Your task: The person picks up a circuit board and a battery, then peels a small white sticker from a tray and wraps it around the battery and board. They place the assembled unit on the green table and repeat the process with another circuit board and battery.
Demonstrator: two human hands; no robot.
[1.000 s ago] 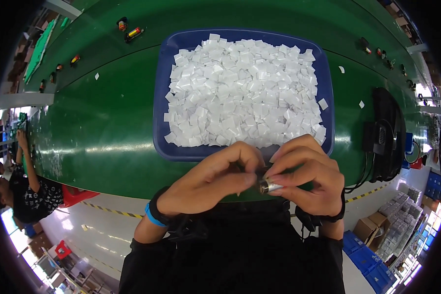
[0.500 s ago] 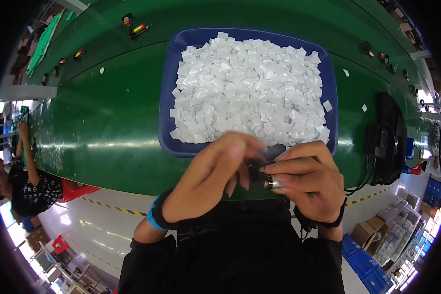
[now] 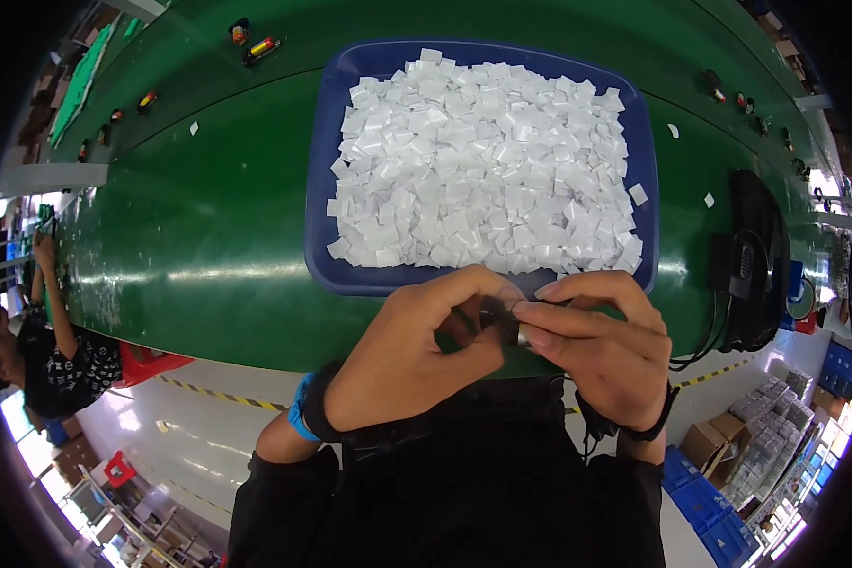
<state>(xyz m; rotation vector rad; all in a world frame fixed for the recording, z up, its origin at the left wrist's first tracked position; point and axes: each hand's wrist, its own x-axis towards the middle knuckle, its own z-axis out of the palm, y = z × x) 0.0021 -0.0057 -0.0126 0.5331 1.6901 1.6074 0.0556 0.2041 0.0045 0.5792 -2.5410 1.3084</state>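
Both hands meet just in front of a blue plastic tub (image 3: pixel 321 204) heaped with small white square pieces (image 3: pixel 488 166). Between them is a small cylindrical part (image 3: pixel 512 330), dark with a silver end, mostly covered by fingers. My right hand (image 3: pixel 611 355) pinches it between thumb and fingers. My left hand (image 3: pixel 402 350) closes on its left side, thumb and forefinger bent around the dark portion. What kind of part it is cannot be made out.
Small red, yellow and black parts (image 3: pixel 261 50) lie along the far strip of the green table (image 3: pixel 199 218). A black device with cables (image 3: pixel 753 265) stands at right. Loose white pieces (image 3: pixel 709 200) lie nearby. Another person (image 3: pixel 52 364) works at far left.
My left hand has moved right and its loose, blurred fingers have closed onto the part. My right hand keeps its pinch. The view has shifted slightly.
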